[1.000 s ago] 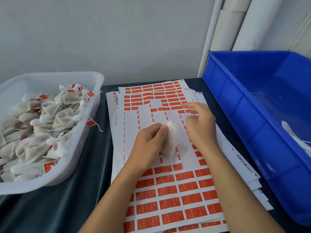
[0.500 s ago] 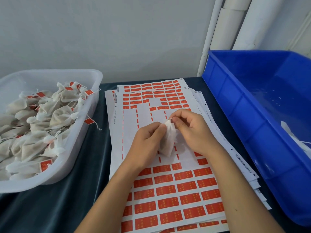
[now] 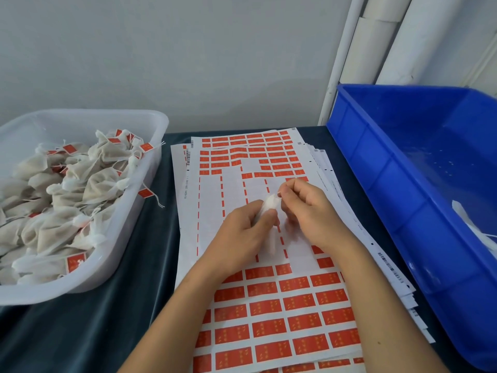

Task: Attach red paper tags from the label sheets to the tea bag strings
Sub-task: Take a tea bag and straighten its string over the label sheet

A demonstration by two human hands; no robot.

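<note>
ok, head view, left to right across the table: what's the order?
White tub of tagged tea bags → label sheets → left hand holding a tea bag → right hand → blue bin.

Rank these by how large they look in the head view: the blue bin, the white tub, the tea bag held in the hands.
1. blue bin, though cut off by the frame
2. white tub, also cut off
3. tea bag, mostly hidden by the left hand and right hand
</note>
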